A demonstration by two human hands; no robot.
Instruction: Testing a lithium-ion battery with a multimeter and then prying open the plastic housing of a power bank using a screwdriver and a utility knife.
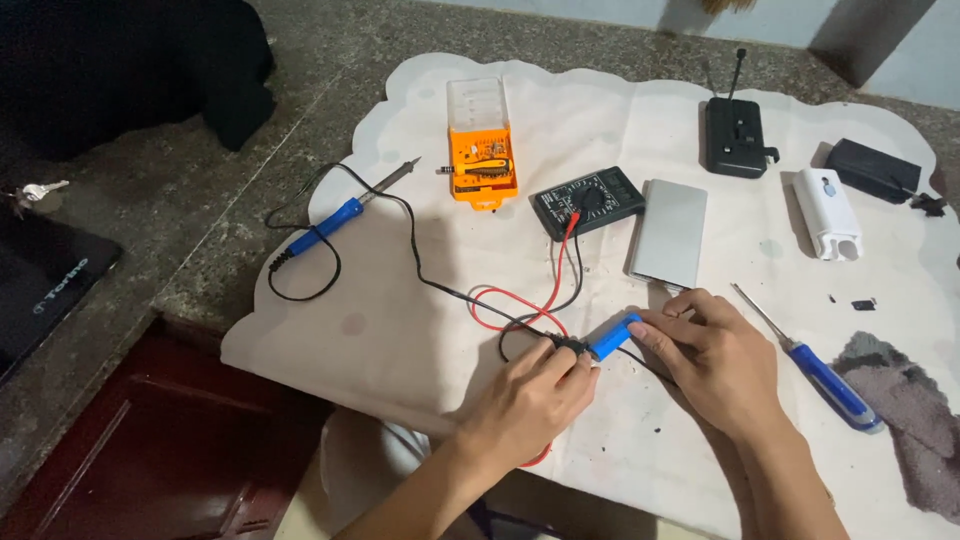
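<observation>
A speckled grey stone counter (330, 60) carries a white cloth (420, 330) spread under both hands. On the cloth, beyond the left hand (530, 400), lie a blue-handled soldering iron (345, 212), an orange bit case (482, 150) and a black meter (587, 200); just past the right hand (715, 355) lies a flat silver slab (670, 232). To that hand's right are a blue-handled screwdriver (815, 365) and a grey rag (915, 420), with a black box with antennas (735, 135) and a white casing (827, 212) farther off.
</observation>
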